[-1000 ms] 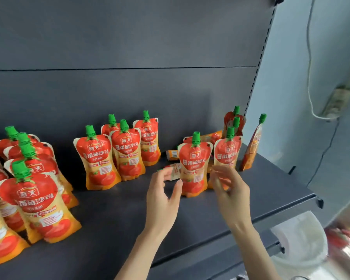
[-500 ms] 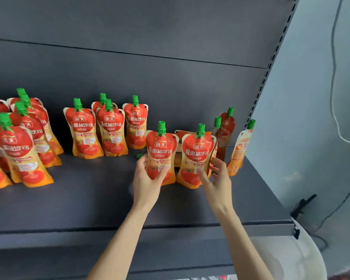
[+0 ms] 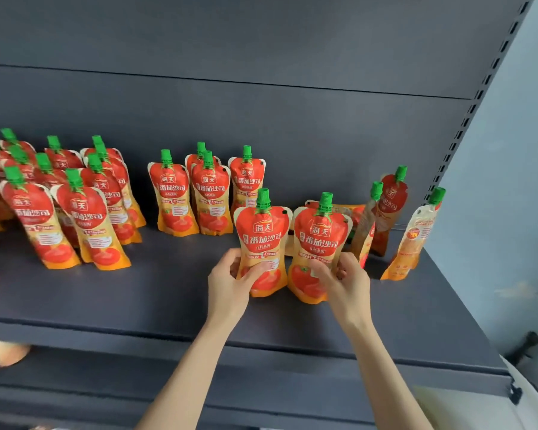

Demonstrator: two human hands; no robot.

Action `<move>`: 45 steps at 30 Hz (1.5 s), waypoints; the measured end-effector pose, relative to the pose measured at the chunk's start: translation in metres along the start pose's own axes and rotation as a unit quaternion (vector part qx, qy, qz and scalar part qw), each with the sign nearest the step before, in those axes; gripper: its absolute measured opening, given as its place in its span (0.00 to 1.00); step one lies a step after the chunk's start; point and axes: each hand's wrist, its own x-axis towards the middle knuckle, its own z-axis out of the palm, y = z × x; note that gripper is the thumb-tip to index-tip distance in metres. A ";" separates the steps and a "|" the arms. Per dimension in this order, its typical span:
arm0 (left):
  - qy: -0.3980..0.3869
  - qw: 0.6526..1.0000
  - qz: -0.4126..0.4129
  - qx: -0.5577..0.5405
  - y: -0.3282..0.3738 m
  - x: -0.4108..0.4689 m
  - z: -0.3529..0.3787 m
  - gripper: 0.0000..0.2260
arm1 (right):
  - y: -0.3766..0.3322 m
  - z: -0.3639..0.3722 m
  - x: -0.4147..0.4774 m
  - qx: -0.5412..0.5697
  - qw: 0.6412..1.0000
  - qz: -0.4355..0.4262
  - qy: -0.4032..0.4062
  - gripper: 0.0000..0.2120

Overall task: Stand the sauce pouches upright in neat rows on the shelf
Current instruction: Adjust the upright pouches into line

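The two held sauce pouches are glossy, soft-sided stand-up packs, red above and orange below, each with a ribbed green screw cap. The left hand (image 3: 229, 282) grips the left pouch (image 3: 263, 235) round its pinched waist, thumb across the front. The right hand (image 3: 347, 282) holds the right pouch (image 3: 320, 240) the same way, fingers curled behind it. Both pouches stand upright, side by side, near the front of the matte dark-grey shelf (image 3: 137, 301). Behind them a flat-lying pouch (image 3: 350, 210) is mostly hidden. To the right, three side-turned pouches (image 3: 393, 201) lean unevenly. A group of four (image 3: 210, 193) stands further back, and a crowded cluster (image 3: 84, 209) fills the left.
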 end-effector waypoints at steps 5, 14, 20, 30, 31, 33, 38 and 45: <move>0.026 1.000 0.007 0.001 -0.007 0.007 -0.061 0.10 | -0.021 0.046 -0.008 0.036 0.998 -0.007 -0.048 0.12; 0.016 0.998 0.034 0.046 -0.036 0.043 -0.186 0.11 | -0.052 0.169 -0.027 0.051 0.996 -0.007 -0.077 0.12; -0.029 0.997 0.048 0.046 -0.051 0.069 -0.245 0.12 | -0.070 0.227 -0.043 0.053 0.997 0.006 -0.062 0.09; -0.023 0.998 0.048 0.014 -0.067 0.065 -0.246 0.15 | -0.071 0.240 -0.057 0.047 0.997 0.032 -0.057 0.08; -0.017 0.999 0.048 0.019 -0.065 0.063 -0.245 0.16 | -0.072 0.239 -0.057 0.042 0.997 0.027 -0.053 0.09; -0.008 0.998 0.048 0.033 -0.062 0.060 -0.244 0.17 | -0.073 0.239 -0.058 0.029 0.998 0.021 -0.043 0.10; 0.027 0.997 0.071 0.035 -0.059 0.051 -0.245 0.20 | -0.080 0.236 -0.064 0.002 1.000 0.020 -0.022 0.17; 0.088 0.979 0.160 0.090 -0.051 0.011 -0.233 0.11 | -0.081 0.196 -0.080 -0.035 0.998 0.028 0.051 0.12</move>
